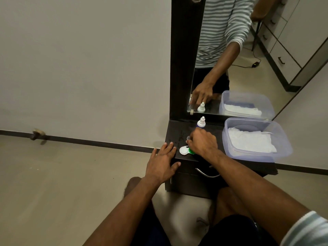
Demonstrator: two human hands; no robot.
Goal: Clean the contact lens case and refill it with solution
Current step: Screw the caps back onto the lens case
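A contact lens case (184,150) with one white side and one green side lies on the dark cabinet top (179,132), near its front left corner. My right hand (203,142) rests over the green side with its fingers curled; a small clear object shows at the fingertips, and I cannot tell whether it is gripped. My left hand (164,162) lies flat with fingers apart on the cabinet's left front corner, just left of the case. The solution bottle (201,122), white-capped with a blue label, stands upright behind my right hand.
A clear plastic tub (284,139) holding white tissues sits on the right of the cabinet top. A mirror (230,59) in a dark frame rises behind. The cabinet drawer has a metal handle (206,173). My knees are on the floor below.
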